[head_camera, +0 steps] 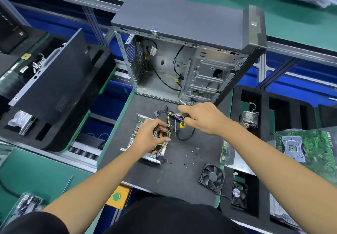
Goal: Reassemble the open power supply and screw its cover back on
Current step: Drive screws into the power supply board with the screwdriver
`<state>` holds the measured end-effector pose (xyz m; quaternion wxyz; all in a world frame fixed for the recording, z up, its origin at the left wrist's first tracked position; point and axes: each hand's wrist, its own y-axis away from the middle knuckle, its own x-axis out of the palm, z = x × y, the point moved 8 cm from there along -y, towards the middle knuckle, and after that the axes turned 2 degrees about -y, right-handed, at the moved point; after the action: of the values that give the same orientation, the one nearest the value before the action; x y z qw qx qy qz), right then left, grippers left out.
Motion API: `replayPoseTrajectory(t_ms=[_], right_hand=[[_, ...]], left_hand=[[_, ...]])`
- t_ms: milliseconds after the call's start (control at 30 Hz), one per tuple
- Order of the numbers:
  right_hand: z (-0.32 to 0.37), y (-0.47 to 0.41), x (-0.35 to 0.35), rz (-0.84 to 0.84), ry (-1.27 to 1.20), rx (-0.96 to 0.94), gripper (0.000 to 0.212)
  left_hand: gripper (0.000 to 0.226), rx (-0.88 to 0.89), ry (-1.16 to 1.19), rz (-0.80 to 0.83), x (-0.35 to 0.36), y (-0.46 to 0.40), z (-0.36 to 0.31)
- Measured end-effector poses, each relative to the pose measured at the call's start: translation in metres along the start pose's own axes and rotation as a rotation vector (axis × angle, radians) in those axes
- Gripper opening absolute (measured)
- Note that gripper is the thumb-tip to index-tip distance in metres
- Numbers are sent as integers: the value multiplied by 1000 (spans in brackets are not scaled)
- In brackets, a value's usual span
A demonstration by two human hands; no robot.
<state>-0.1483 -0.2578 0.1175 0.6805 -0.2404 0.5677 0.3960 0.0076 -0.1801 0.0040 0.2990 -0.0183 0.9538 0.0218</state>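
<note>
Head cam: looked down at a dark mat [164, 177], everything placed relative to that.
Loose fan [212, 176]: sat near the mat's front right corner.
Screws [191, 158]: were scattered mid-mat, just right of the PSU.
Open power supply [153, 142]: lay mid-left on the mat, board exposed.
Left hand [149, 137]: fingers were curled down onto the board, gripping it.
Right hand [198, 118]: was wrapped around a yellow-handled screwdriver [182, 124], above the wire bundle [175, 117].
PC case [182, 55]: stood open at the mat's far edge.
</note>
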Motion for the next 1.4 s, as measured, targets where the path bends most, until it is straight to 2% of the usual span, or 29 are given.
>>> replayPoseTrajectory(t_ms=[167,300,400,500,600,967,1200,1400], right_hand=[[6,-21,20,65,74,-9,21],[8,-30,27,71,115,-30,18],[8,-35,29,74,139,-47,17],[8,-39,31,94,153,-45,16],[6,-40,33,101,148,-40,16],[3,-43,39,87,147,-48,16],[2,-41,43,101,150,-47,18],[6,-38,45,112,155,-72,7]], left_hand=[[43,128,-152,-38,-7,-6,-9],[32,203,-152,-40,-10,-17,-18],[26,286,-114,37,-7,-29,-28],[18,233,-62,90,-4,-38,-27],[20,172,-63,97,-4,-45,-22],[26,221,-171,33,-3,-49,-31],[32,162,-249,76,3,-52,-21],[34,138,-280,84,5,-53,-16]])
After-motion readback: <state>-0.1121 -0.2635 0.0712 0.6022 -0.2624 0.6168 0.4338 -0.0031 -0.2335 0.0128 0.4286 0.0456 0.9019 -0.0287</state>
